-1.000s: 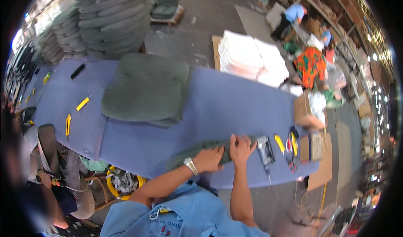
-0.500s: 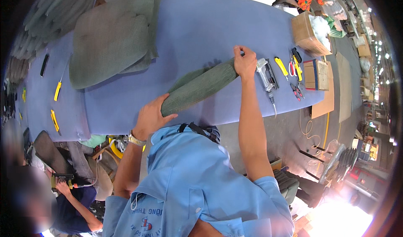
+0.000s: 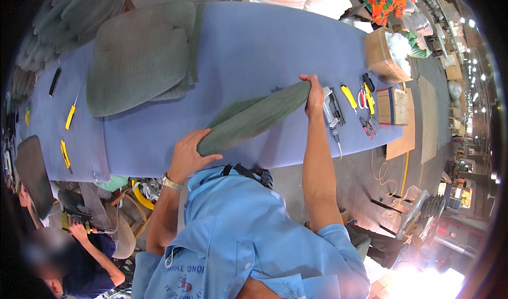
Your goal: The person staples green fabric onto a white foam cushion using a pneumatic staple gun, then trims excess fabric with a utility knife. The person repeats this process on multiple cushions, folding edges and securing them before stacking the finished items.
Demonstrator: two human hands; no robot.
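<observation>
A dark green fabric-covered pad (image 3: 256,116), shaped like a chair cushion, is held edge-up and slanted above the blue table (image 3: 264,45). My left hand (image 3: 188,153) grips its near left end, thumb and fingers on either side. At the far right end my right hand (image 3: 314,95) is closed round the pad's edge; part of its fingers is hidden behind it. Just right of that hand lies a silver pneumatic staple gun (image 3: 332,111) with a hose. Larger green cushion pieces (image 3: 140,60) are stacked at the table's far left.
Yellow cutters (image 3: 349,96), red-handled pliers (image 3: 366,128) and a small box (image 3: 392,106) lie at right, before a carton (image 3: 378,58) of white stuffing. More yellow knives (image 3: 65,155) lie at left. At lower left a co-worker (image 3: 92,256) holds another staple gun (image 3: 76,215).
My right hand has shifted its grip from a pinch on top to round the pad's end, and the pad has turned slightly. The co-worker's dark panel has moved up and left.
</observation>
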